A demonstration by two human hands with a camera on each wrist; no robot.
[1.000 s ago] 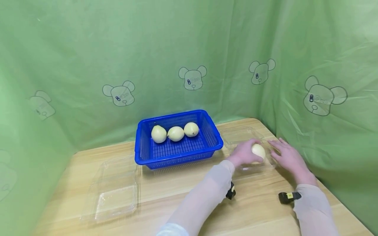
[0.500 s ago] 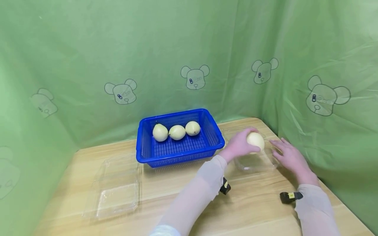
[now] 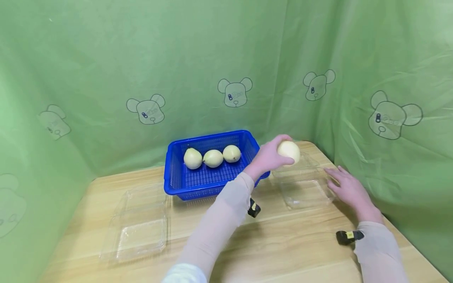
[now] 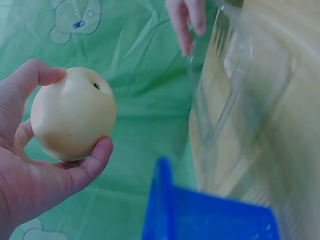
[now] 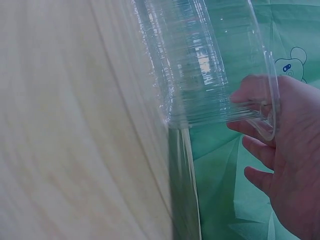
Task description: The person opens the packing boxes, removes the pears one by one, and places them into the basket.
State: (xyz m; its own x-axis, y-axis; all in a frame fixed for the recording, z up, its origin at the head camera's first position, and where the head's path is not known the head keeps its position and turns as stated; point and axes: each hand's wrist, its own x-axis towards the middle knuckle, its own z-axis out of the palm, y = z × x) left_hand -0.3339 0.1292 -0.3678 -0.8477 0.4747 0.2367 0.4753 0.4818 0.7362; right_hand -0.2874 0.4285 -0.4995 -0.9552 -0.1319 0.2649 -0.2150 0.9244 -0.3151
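Note:
My left hand grips a pale yellow pear between thumb and fingers, held up by the basket's right end. The dark hollow at one end of this pear shows in the left wrist view. Below and to the right is an open see-through plastic clamshell box. My right hand is at this box's right side, its fingers loosely extended and touching the edge. In the right wrist view some fingertips show through the box's wall. The blue basket holds a row of three more pears.
A second see-through clamshell box lies open at the left of the wooden table. Green curtains with bear-head prints hang behind and at both sides. The table's right edge runs close to my right hand.
My left hand has lifted the pear out of the right clamshell box and carried it left and up, toward the basket. The right hand has stayed at the box.

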